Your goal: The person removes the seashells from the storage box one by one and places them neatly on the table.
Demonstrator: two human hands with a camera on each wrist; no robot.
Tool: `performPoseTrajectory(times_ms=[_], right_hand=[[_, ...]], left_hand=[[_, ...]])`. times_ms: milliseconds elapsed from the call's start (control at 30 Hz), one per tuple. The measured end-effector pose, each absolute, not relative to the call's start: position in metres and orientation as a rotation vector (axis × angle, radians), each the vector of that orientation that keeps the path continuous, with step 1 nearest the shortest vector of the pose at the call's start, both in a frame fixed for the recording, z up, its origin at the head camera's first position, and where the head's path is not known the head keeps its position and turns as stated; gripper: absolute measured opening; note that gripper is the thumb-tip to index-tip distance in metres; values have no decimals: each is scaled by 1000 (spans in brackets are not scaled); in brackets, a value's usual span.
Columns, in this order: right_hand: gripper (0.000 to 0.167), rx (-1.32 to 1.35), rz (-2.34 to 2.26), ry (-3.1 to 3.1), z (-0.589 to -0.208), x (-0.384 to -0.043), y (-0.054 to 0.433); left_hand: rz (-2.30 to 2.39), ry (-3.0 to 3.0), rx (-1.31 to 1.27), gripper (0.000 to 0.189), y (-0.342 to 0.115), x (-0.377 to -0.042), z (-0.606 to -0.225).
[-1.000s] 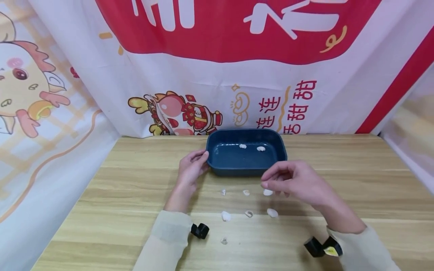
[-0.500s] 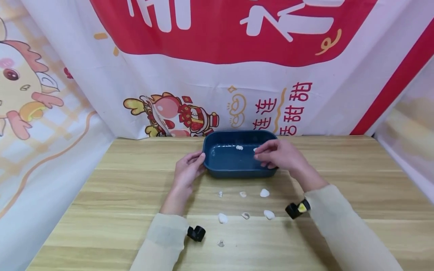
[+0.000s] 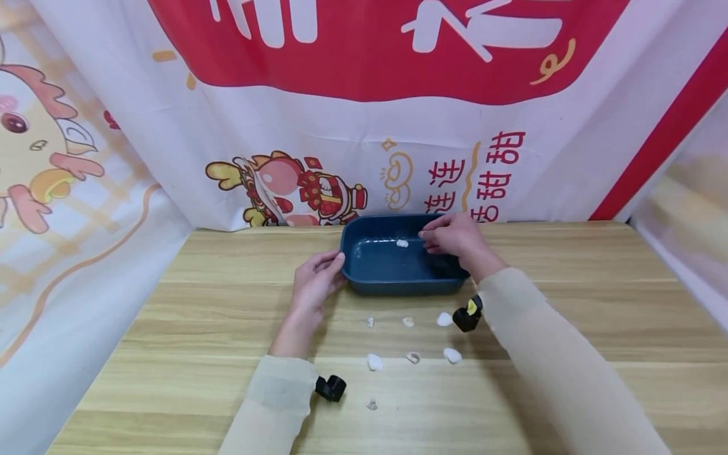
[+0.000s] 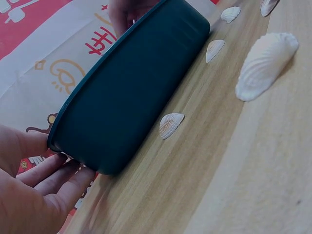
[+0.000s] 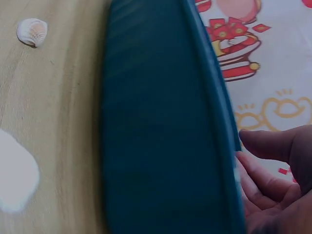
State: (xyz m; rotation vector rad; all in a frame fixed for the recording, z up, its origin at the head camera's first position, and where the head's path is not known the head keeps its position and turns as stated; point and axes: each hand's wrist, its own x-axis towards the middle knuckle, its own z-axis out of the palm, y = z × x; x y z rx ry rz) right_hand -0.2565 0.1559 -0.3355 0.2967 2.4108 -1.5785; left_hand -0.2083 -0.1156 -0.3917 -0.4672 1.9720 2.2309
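Note:
A dark blue rectangular tub (image 3: pixel 406 288) stands at the back of the wooden table, a small white seashell (image 3: pixel 402 243) on its floor. My left hand (image 3: pixel 314 279) holds its left end, thumb at the rim and fingers against the outer wall. Over the right part of the tub, my right hand (image 3: pixel 455 240) reaches in with bent fingers. It covers the spot where a second shell lay, so whether it holds that shell is hidden. The right wrist view shows the thumb (image 5: pixel 263 143) above the rim, slightly apart from the fingers, which are partly behind the wall.
Several shells lie in spaced rows before the tub, among them a white shell (image 3: pixel 452 356), a ridged shell (image 4: pixel 268 66) and a greyish shell (image 3: pixel 371 404). A printed cloth (image 3: pixel 364 151) hangs right behind the tub.
My right hand has moved from above the table shells, up and back into the tub, covering its right-hand shell. The left hand stays at the tub's left end.

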Motion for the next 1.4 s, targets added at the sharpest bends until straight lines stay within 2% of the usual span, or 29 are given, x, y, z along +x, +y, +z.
performPoseTrajectory(times_ms=[600, 900, 1100, 1400], right_hand=[[21, 654, -1420, 2523, -359, -270, 141], [22, 612, -1216, 2619, -367, -275, 140], [19, 548, -1386, 2444, -366, -274, 142], [30, 406, -1447, 2356, -365, -270, 151]], left_hand=[[2211, 2001, -481, 35, -109, -209, -389], [2207, 2008, -483, 34, -110, -208, -389], [2214, 2003, -497, 33, -112, -208, -390], [2194, 2009, -505, 34, -112, -207, -389]])
